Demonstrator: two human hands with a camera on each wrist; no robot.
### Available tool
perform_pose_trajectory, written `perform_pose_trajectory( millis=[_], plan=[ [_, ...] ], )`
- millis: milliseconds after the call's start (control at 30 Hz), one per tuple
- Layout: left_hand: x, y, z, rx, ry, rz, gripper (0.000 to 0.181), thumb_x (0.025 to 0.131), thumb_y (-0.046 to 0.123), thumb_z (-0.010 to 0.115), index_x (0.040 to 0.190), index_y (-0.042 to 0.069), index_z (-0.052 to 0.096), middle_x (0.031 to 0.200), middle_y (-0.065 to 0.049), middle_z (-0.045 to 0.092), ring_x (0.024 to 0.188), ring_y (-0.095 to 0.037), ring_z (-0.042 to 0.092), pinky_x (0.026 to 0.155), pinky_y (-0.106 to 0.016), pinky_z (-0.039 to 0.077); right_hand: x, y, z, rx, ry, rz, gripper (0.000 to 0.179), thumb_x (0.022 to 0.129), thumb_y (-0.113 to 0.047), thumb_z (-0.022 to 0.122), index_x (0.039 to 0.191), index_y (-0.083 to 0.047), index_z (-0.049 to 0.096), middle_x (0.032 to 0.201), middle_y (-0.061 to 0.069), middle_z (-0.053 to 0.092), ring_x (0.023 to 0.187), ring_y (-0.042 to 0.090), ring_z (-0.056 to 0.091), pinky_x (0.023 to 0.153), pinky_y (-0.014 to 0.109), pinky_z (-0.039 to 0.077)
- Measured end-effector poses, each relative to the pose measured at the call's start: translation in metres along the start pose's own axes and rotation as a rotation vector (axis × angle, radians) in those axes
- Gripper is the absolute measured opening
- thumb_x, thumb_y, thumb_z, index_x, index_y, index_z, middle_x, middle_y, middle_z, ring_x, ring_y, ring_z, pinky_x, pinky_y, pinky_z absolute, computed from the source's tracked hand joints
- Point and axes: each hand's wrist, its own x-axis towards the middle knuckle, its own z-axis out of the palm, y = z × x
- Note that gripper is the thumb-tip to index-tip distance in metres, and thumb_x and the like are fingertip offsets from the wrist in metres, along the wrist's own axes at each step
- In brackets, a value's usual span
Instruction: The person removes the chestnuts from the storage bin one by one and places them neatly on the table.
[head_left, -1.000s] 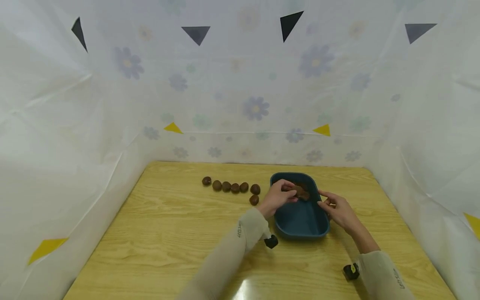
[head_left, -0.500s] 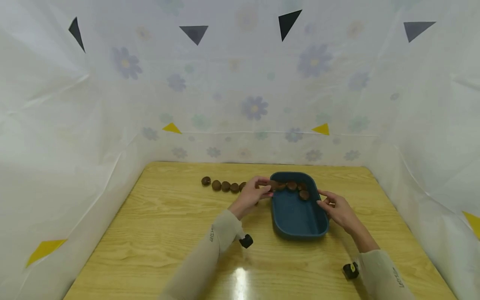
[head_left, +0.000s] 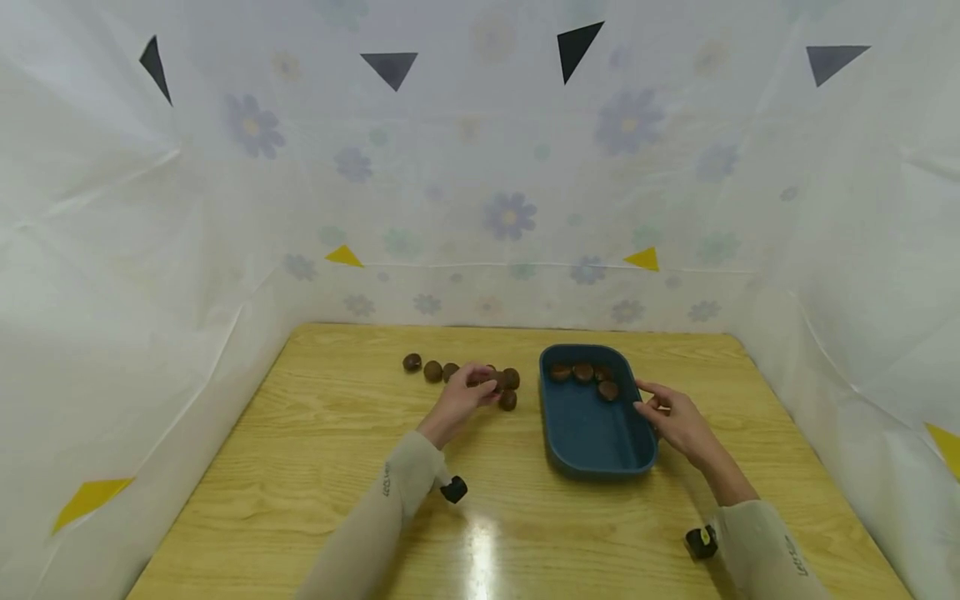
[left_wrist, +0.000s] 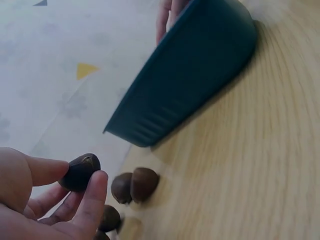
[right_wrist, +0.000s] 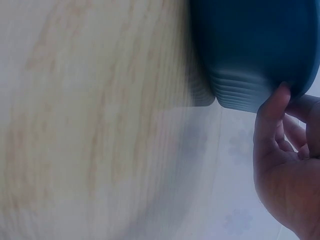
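Note:
My left hand is over the row on the table, pinching a dark brown chestnut between thumb and fingertips. Beneath and beside it lie several chestnuts: one at the left end, another nearby, and two at the right, one behind the other. Part of the row is hidden behind this hand. A dark blue plastic bin stands to the right with several chestnuts at its far end. My right hand holds the bin's right rim by thumb and fingers.
The wood-grain table ends at a white flowered sheet, which also hangs along both sides. Black wrist cameras sit under both sleeves, the left one low over the table.
My left hand has come out of the bin with a chestnut and moved left to the row. Several chestnuts in the bin now show uncovered. My right hand stays at the rim.

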Motion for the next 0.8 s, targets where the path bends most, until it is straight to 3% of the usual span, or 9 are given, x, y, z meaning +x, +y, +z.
perform_pose_trajectory(
  millis=[267, 500, 800],
  plan=[
    [0.001, -0.016, -0.009, 0.15, 0.107, -0.057, 0.03, 0.105, 0.004, 0.059, 0.134, -0.004, 0.054, 0.127, -0.021, 0.056, 0.108, -0.037, 0.07, 0.095, -0.041, 0.061, -0.001, 0.0, 0.0, -0.003, -0.002, -0.006, 0.057, 0.109, -0.025, 0.057, 0.158, -0.001, 0.04, 0.093, 0.016, 0.057, 0.065, 0.015, 0.056, 0.056, 0.037, 0.053],
    [0.004, -0.027, -0.013, 0.237, 0.132, -0.055, 0.024, 0.105, 0.003, 0.058, 0.128, -0.003, 0.056, 0.125, -0.021, 0.056, 0.1, -0.028, 0.071, 0.087, -0.034, 0.063, -0.001, 0.001, 0.002, 0.0, 0.002, -0.008, 0.057, 0.108, -0.025, 0.058, 0.157, 0.0, 0.041, 0.093, 0.015, 0.057, 0.065, 0.015, 0.055, 0.056, 0.036, 0.053],
    [0.005, -0.027, -0.017, 0.332, 0.145, -0.033, 0.026, 0.104, 0.003, 0.061, 0.129, -0.004, 0.06, 0.125, -0.022, 0.061, 0.097, -0.03, 0.073, 0.082, -0.034, 0.064, 0.002, 0.0, 0.002, -0.006, 0.001, -0.013, 0.057, 0.109, -0.025, 0.058, 0.157, 0.0, 0.041, 0.093, 0.015, 0.058, 0.066, 0.015, 0.058, 0.056, 0.036, 0.054]
  ],
)
